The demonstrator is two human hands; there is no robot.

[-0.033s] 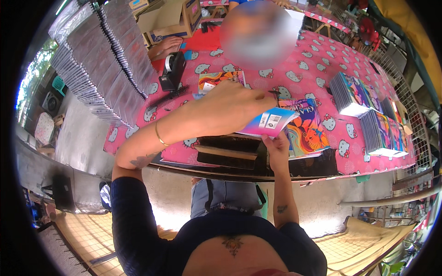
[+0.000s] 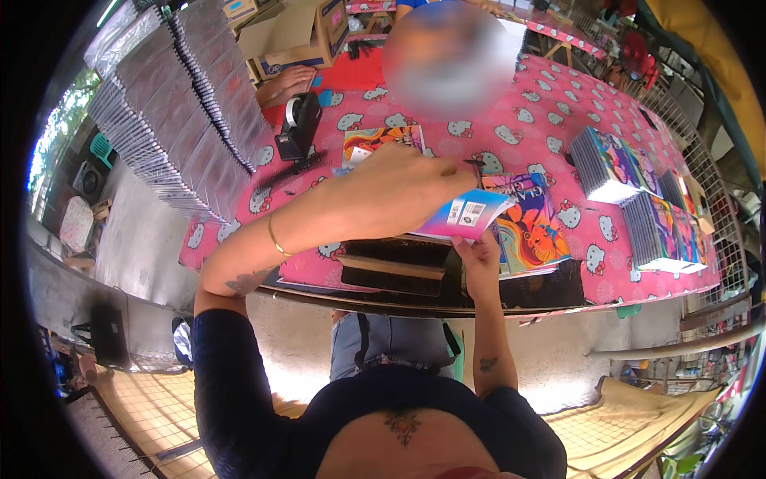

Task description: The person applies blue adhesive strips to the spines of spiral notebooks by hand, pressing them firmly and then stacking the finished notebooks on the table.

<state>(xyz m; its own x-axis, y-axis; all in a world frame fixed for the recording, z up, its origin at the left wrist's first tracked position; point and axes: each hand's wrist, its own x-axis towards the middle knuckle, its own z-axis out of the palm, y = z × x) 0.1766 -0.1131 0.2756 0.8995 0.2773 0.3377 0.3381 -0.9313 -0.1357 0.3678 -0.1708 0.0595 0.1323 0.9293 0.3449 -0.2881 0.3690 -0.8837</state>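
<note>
A thin booklet (image 2: 471, 214) with a blue-to-pink back cover and a barcode is held up at a tilt over the near table edge. My right hand (image 2: 480, 259) pinches its lower edge, thumb on the cover. Reaching across from the left, my left hand (image 2: 419, 190) is closed at the booklet's upper side; its fingertips are hidden, so what it grips cannot be made out. Beside my right hand lie colourful booklets (image 2: 533, 227) with an orange and purple front cover. Another colourful booklet (image 2: 387, 140) lies beyond my left hand, partly covered by it.
A black tape dispenser (image 2: 297, 132) stands behind my left forearm. Tall stacks of clear-wrapped items (image 2: 152, 104) rise at the left, and booklet stacks (image 2: 610, 168) sit at the right. Across the pink table (image 2: 594, 257) are a cardboard box (image 2: 299, 36) and another person's hand (image 2: 291, 81).
</note>
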